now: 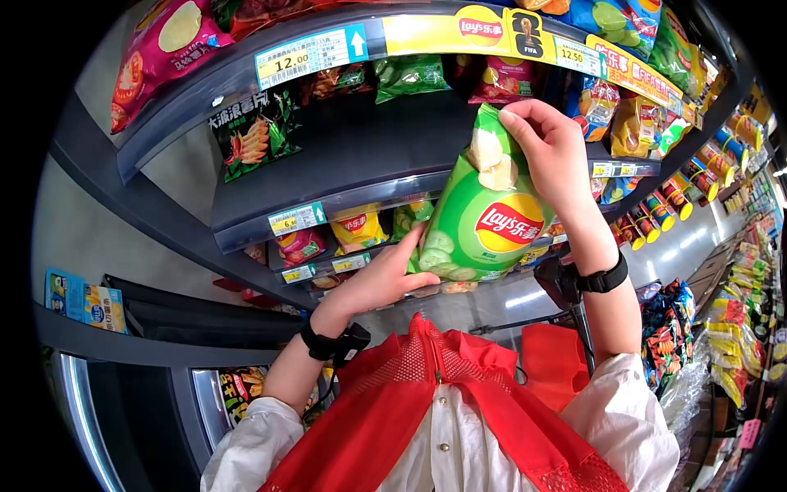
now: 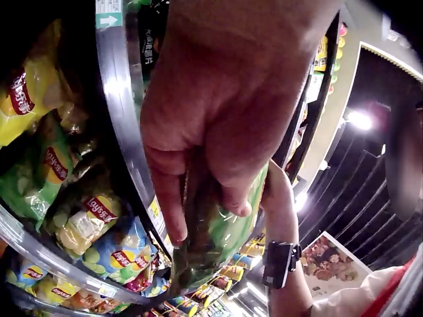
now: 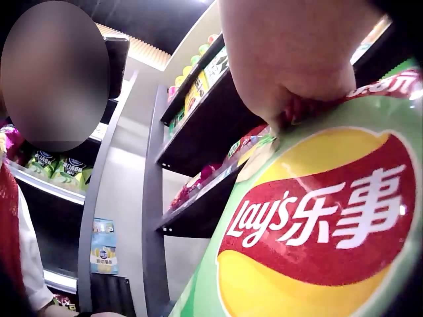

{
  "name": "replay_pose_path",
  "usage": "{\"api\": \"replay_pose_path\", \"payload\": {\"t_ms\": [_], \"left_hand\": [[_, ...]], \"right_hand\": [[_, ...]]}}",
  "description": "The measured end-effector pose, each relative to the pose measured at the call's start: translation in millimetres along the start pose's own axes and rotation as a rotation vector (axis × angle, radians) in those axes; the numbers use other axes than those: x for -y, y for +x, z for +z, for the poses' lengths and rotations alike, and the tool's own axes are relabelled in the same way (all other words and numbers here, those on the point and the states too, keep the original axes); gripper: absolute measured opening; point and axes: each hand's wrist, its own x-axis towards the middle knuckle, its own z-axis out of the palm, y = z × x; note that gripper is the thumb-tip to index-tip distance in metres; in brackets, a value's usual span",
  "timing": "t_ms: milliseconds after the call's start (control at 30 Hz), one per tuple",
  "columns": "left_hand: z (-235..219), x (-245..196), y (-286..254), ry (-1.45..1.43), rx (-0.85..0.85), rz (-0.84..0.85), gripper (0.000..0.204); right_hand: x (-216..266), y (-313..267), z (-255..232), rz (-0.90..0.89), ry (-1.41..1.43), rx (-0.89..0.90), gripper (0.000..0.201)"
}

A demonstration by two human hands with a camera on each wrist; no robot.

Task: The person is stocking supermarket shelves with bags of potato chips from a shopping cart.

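Note:
A green Lay's chip bag (image 1: 484,209) is held up in front of the shelves, tilted, its red and yellow logo facing the head camera. My right hand (image 1: 551,152) pinches its top edge between thumb and fingers. At the lower left corner my left hand (image 1: 385,271) grips the bag, thumb along the bottom and fingers behind the side. From the left wrist view, the thumb and fingers of the left hand (image 2: 218,125) straddle the bag's edge (image 2: 225,231). The logo side of the bag (image 3: 317,218) fills much of the right wrist view.
Behind the bag is a dark shelf (image 1: 344,139) with a black chip bag (image 1: 256,135) at its left end. Price tags (image 1: 297,219) line the shelf edges. More chip bags (image 1: 359,232) sit on the lower shelf. Cans (image 1: 656,209) stand at the right. A pink bag (image 1: 168,53) overhangs the upper shelf.

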Motion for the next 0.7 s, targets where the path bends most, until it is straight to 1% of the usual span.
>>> {"api": "replay_pose_path", "payload": {"t_ms": [67, 100, 167, 200, 233, 267, 300, 333, 367, 400, 467, 500, 533, 600, 633, 667, 700], "left_hand": [[3.3, -5.4, 0.8, -0.448, 0.132, -0.250, 0.069], [3.6, -5.1, 1.6, -0.448, 0.131, -0.250, 0.069], [4.6, -2.6, 3.3, -0.395, 0.091, -0.183, 0.060], [5.8, 0.2, 3.1, -0.394, 0.093, -0.183, 0.060], [7.1, 4.3, 2.8, -0.463, 0.077, -0.173, 0.057], [8.1, 8.1, 2.4, -0.533, 0.063, -0.163, 0.053], [8.9, 11.5, 1.1, -0.529, 0.069, -0.163, 0.053], [9.1, 14.9, -1.1, -0.658, 0.048, -0.149, 0.050], [7.6, 17.3, -2.9, -0.787, 0.027, -0.136, 0.048], [2.1, 17.2, -3.8, -0.783, 0.032, -0.136, 0.048], [-11.1, 16.2, -4.5, -0.787, -0.075, -0.195, 0.045], [-13.3, 24.4, 1.0, -0.806, -0.121, -0.094, 0.042], [-20.0, 20.2, 5.5, -0.798, -0.162, -0.137, 0.038], [-32.6, 15.8, 20.0, -0.780, -0.194, -0.100, 0.036], [-38.3, 8.0, 27.8, -0.748, -0.218, -0.108, 0.036], [-45.0, 12.3, 37.1, -0.755, -0.220, -0.115, 0.036], [-52.3, 12.3, 47.3, -0.763, -0.216, -0.119, 0.037]], "right_hand": [[0.0, 1.0, -0.4, -0.015, -0.023, -0.007, 0.014], [-1.2, 2.4, 0.0, -0.016, -0.036, 0.000, 0.014], [-3.7, 4.9, 1.2, -0.018, -0.049, 0.006, 0.013], [-5.1, 5.3, 2.0, -0.024, -0.065, 0.048, 0.013], [-5.8, 5.0, 1.8, -0.029, -0.082, 0.086, 0.013], [-4.9, 4.3, 1.0, -0.105, -0.138, 0.080, 0.013], [-11.5, 3.8, 1.0, -0.241, -0.195, 0.007, 0.014], [-17.8, 3.1, 1.7, -0.377, -0.253, -0.067, 0.016], [-20.1, -4.2, 0.4, -0.358, -0.290, -0.099, 0.024], [-22.6, -15.1, 0.2, -0.339, -0.333, -0.140, 0.038], [-32.4, -36.4, 7.0, -0.269, -0.414, -0.261, 0.052], [-37.8, -46.1, 13.0, -0.188, -0.436, -0.260, 0.063], [-48.7, -51.6, 19.8, -0.147, -0.460, -0.272, 0.068], [-63.7, -54.4, 31.2, 0.068, -0.157, -0.102, 0.074], [-57.3, -51.3, 34.2, 0.292, 0.160, 0.023, 0.077], [-57.0, -44.7, 37.3, 0.377, 0.279, 0.103, 0.079], [-70.3, -36.5, 45.0, 0.294, 0.203, 0.106, 0.079]]}}
